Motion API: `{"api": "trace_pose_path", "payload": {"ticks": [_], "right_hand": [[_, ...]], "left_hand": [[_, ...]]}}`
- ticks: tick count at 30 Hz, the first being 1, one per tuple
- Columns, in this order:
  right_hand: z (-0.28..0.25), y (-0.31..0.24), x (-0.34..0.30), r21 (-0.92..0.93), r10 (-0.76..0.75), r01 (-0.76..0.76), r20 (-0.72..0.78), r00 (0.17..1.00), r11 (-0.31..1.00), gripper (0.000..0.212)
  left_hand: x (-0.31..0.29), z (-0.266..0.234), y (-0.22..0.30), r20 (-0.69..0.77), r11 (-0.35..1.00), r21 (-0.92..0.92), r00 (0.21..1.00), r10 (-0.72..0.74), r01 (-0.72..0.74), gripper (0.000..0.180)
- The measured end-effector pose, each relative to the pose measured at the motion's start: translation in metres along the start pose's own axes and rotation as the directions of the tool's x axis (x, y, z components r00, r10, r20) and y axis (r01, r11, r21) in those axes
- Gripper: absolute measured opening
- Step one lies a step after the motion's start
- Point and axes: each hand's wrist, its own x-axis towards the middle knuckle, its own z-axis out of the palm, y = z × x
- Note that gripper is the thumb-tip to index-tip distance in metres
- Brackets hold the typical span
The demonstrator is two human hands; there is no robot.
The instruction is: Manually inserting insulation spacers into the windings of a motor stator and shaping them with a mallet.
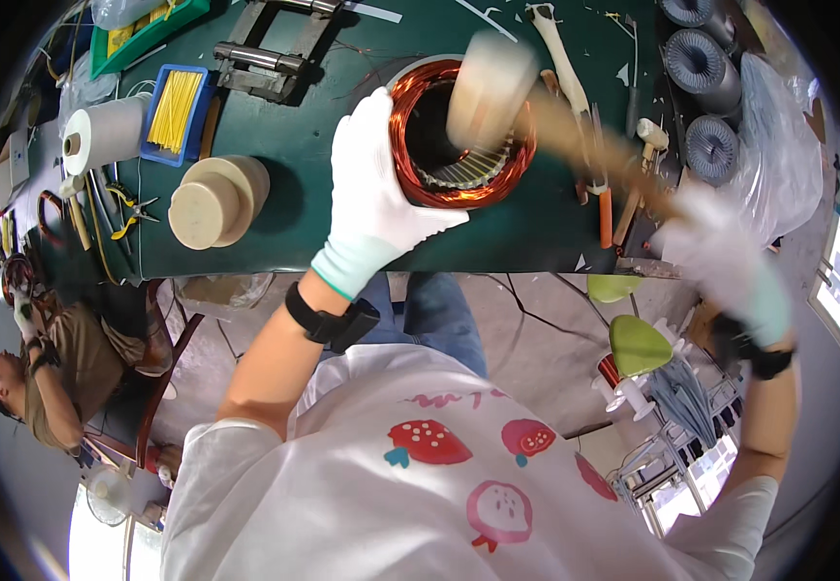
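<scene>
Left hand (371,179), in a white glove, is fairly wide: its fingers reach straight toward the far side and lie along the left side of a copper-wound ring (403,160), while the thumb sticks out to the right by the ring's near edge. Right hand (715,237), also gloved, is closed around the handle of a mallet (486,97), well to the right of the ring. The ring stands at the near middle of the green desk (294,232), its opening facing up.

Motion blurs the mallet and the right hand, so the separate fingers cannot be made out. The mallet's pale head covers the far right part of the ring and much of its opening; whether it touches the windings cannot be told. The left hand hides part of the ring's left outer side, and the ring's inside is mostly dark. A stepped beige block (202,208) sits to the left, apart from the left hand. Farther left, a co-worker (100,339) is small and distorted near the rim of the view.
</scene>
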Motion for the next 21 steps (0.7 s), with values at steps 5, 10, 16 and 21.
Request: {"api": "trace_pose_path", "payload": {"ticks": [5,10,16,21], "right_hand": [[-0.046,0.055,-0.039,0.670,0.523,0.237,-0.714,0.465,0.703,0.040],[0.038,-0.006,-0.007,0.426,0.368,-0.384,0.122,0.922,0.819,0.032],[-0.081,0.040,-0.040,0.807,0.405,0.169,-0.450,0.796,0.565,0.034],[0.077,0.033,-0.044,0.931,0.360,-0.317,0.236,0.903,0.183,0.023]], "left_hand": [[0.031,-0.011,-0.017,0.103,0.980,-0.123,0.980,0.168,-0.155,0.126],[0.047,-0.041,-0.022,0.316,0.966,-0.099,0.913,0.258,-0.239,0.122],[-0.036,0.003,0.029,0.057,0.995,0.047,0.995,-0.087,0.084,0.139],[-0.028,0.020,0.036,-0.020,0.983,0.075,0.986,-0.165,0.166,0.142]]}}
